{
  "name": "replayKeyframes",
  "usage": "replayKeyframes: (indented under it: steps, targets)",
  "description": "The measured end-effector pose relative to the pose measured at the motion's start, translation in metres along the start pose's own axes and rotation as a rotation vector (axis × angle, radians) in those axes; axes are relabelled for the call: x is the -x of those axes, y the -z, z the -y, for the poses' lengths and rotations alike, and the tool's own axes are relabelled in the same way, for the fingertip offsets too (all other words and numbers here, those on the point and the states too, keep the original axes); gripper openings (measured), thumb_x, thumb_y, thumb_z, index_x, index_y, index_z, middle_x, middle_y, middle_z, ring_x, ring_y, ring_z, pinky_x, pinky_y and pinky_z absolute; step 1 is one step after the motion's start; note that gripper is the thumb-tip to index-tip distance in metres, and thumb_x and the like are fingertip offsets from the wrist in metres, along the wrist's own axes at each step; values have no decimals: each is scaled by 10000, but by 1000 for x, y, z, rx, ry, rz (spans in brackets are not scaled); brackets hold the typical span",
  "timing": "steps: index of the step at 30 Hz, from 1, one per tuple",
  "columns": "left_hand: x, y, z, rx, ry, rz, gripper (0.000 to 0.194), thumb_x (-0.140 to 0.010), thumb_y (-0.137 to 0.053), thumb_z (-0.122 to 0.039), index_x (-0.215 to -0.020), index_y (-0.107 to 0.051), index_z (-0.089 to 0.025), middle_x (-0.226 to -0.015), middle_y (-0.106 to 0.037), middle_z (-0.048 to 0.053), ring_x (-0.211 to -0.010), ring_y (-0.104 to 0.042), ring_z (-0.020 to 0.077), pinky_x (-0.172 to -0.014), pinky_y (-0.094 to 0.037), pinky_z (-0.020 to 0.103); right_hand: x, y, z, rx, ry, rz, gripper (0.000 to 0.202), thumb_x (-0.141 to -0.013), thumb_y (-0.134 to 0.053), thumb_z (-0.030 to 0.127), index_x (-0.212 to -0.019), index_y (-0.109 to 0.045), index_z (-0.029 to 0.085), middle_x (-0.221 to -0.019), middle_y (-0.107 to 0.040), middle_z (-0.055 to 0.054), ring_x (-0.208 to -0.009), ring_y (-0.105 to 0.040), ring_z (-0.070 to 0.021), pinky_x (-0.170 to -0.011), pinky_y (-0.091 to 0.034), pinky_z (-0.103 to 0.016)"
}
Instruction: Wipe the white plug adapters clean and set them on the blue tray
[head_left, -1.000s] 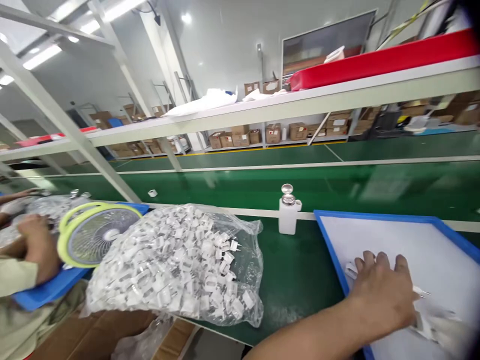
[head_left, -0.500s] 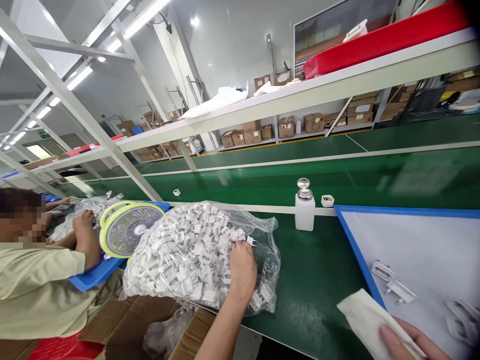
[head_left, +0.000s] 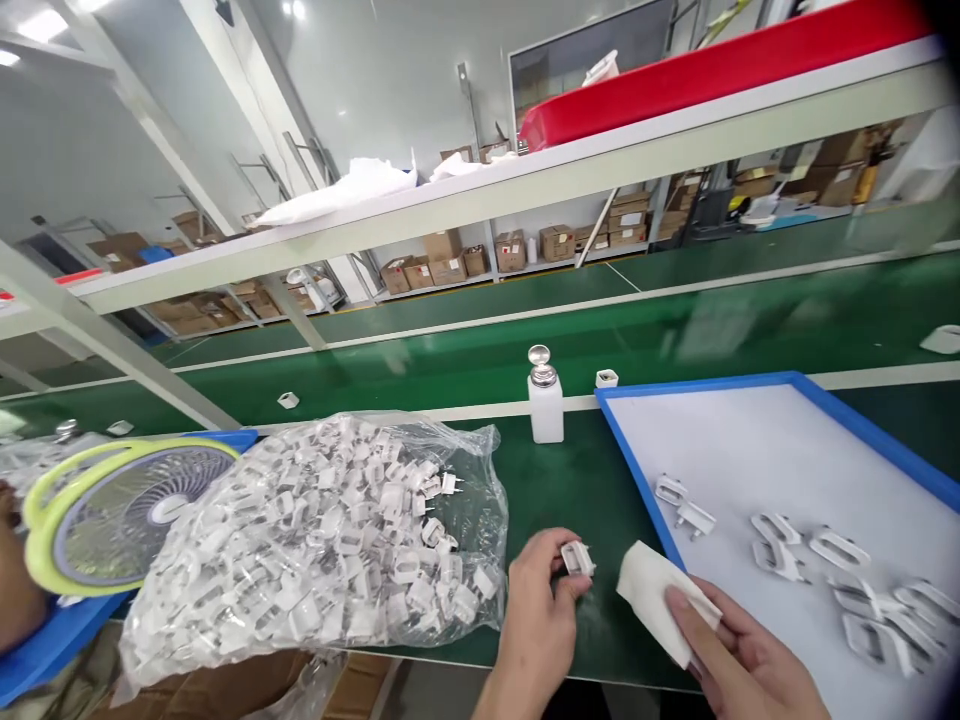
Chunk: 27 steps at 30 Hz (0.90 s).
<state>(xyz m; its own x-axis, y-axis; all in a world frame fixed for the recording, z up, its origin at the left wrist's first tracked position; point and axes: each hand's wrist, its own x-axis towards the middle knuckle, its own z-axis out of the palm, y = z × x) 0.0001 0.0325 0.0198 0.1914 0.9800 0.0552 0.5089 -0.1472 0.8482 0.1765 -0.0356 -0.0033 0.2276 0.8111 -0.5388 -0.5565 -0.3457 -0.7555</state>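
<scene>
My left hand [head_left: 541,610] pinches a white plug housing [head_left: 577,560] between thumb and fingers, above the green bench [head_left: 592,640]. Folded white cloth [head_left: 664,600] is gripped in my right hand [head_left: 739,650], a short way to the right of the housing and apart from it. Left of my hands lies a clear plastic bag [head_left: 480,500] heaped with white plug housings [head_left: 330,530], some with metal pins showing. To the right, a blue-rimmed tray [head_left: 720,450] holds several more of these housings [head_left: 840,546], scattered on its white base.
Behind my hands stands a white pump bottle [head_left: 546,410] with a metal top. A yellow-green fan [head_left: 142,510] is beside the bag, near another person's arm [head_left: 19,580]. A shelf with a red bin [head_left: 712,75] crosses above the bench. Cardboard [head_left: 217,690] shows below the bag.
My left hand has come out of the bag and moved right, now with a plug housing in its fingers. The view has turned right, showing more of the tray. The cloth stays in my right hand.
</scene>
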Motion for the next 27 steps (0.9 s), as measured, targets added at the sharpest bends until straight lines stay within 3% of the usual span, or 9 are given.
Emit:
replayKeyframes:
  steps: [3,6,8,10,14,18,20,24,27]
  targets:
    - [11,-19,11,51,-18,63,514,-792,-494,74,-1159,-679,-235,-1199,-720,57,-1112,-681,217,-955,-556,329,-2,4,0,261,144,-66,718,-812,-782,596,-1337,-625,133,-1108,-777,-110,-1071,-725,-307,-855,-604,-304]
    - [10,-20,21,-2,-90,79,518,-807,-450,87,-1150,-685,-221,-1275,-667,87,-1224,-613,232,-930,-575,318,-10,2,-8,774,548,-169,439,-956,-617,522,-1227,-734,196,-1075,-776,-87,-980,-748,-269,-787,-609,-294]
    - [8,-17,24,-57,-121,73,522,-812,-440,89,-1155,-691,-215,-1232,-661,94,-1208,-599,235,-915,-582,323,-18,-3,-19,987,812,-106,378,-1033,-487,389,-1290,-710,226,-1033,-752,-89,-885,-745,-228,-755,-612,-300]
    - [5,-17,24,-118,-131,72,516,-808,-430,91,-1129,-702,-207,-1116,-675,84,-1093,-626,226,-883,-585,329,-25,-11,-32,1048,949,-1,424,-1048,-407,263,-1407,-629,228,-983,-717,-92,-837,-727,-200,-750,-615,-296]
    - [5,-22,24,-237,-119,74,429,-848,-386,61,-966,-722,-177,-892,-652,75,-884,-633,236,-772,-575,350,-28,-13,-60,1128,1062,176,687,-969,-392,65,-1624,-319,260,-1018,-724,-86,-870,-725,-206,-775,-630,-294]
    - [7,-25,27,-282,-146,62,461,-901,-371,25,-1183,-685,-159,-1010,-668,108,-948,-649,244,-824,-574,367,-24,-5,-70,1189,1121,250,914,-908,-419,-4,-1660,-26,334,-1128,-728,-70,-927,-725,-239,-846,-634,-351]
    - [6,-25,29,-275,-164,73,450,-913,-360,20,-1157,-696,-154,-988,-667,112,-937,-646,248,-816,-580,369,-25,-10,-66,1186,1089,231,869,-923,-391,-14,-1666,-76,308,-1117,-716,-78,-922,-729,-214,-834,-631,-315]
    - [3,-26,32,-230,-195,97,480,-899,-326,43,-1109,-711,-154,-918,-645,97,-902,-638,229,-780,-597,333,-33,-25,-56,1143,970,118,566,-1016,-335,73,-1566,-403,191,-1009,-682,-106,-818,-737,-196,-719,-635,-293]
    - [4,-25,33,-223,-195,93,484,-896,-324,46,-1090,-716,-162,-925,-646,97,-913,-640,224,-765,-598,317,-32,-25,-61,1102,953,124,543,-1027,-347,108,-1562,-412,182,-1060,-694,-131,-855,-746,-208,-742,-637,-309]
